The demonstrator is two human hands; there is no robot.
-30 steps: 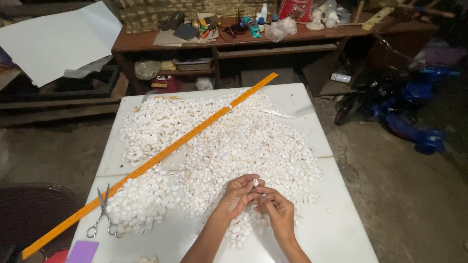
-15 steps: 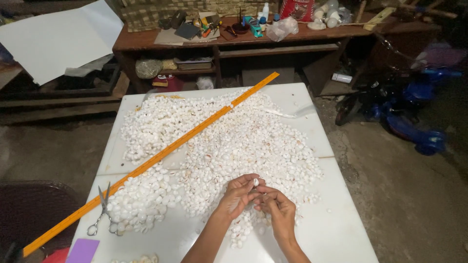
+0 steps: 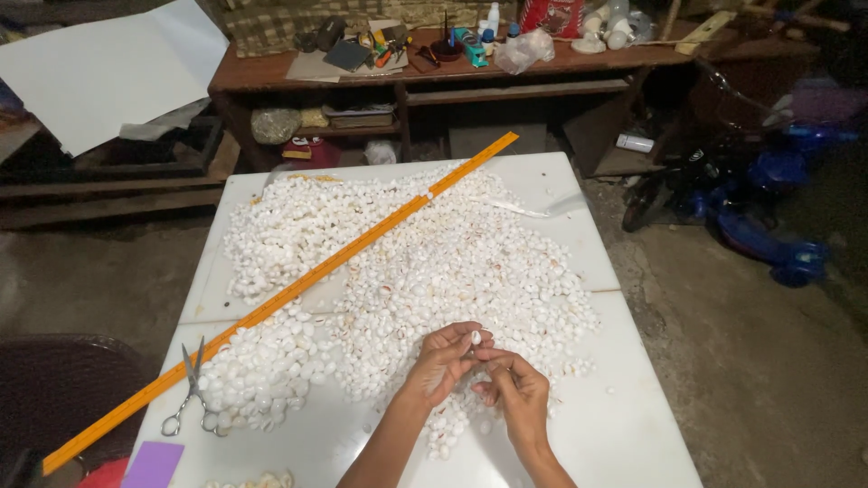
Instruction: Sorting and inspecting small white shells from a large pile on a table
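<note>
A: Shells, small white ones, a big heap spread over most of the white desk. Largest first, go.

B: Desk, then the heap. Long orange ruler lies slantwise across the heap, from the far edge down to the near-left corner. Shells lie on both sides of it.

A: Smaller stuff?

B: Scissors flat near the left edge, touching the fringe of the heap. Purple card at the near-left corner. Cluttered wooden shelf beyond the desk, blue ride-on toy on the floor to the right.

A: Hands?

B: Both at the near edge of the heap. Left hand pinches one shell at its fingertips, fingers closed on it. Right hand is curled just beside, fingertips meeting the left's; can't tell if it grips anything.

A: Progress?

B: My read: early. One shell in hand, nearly everything else loose in the heap. A few shells sit apart at the near-left edge, but I can't tell if that's a finished lot. Bulk looks untouched.
</note>
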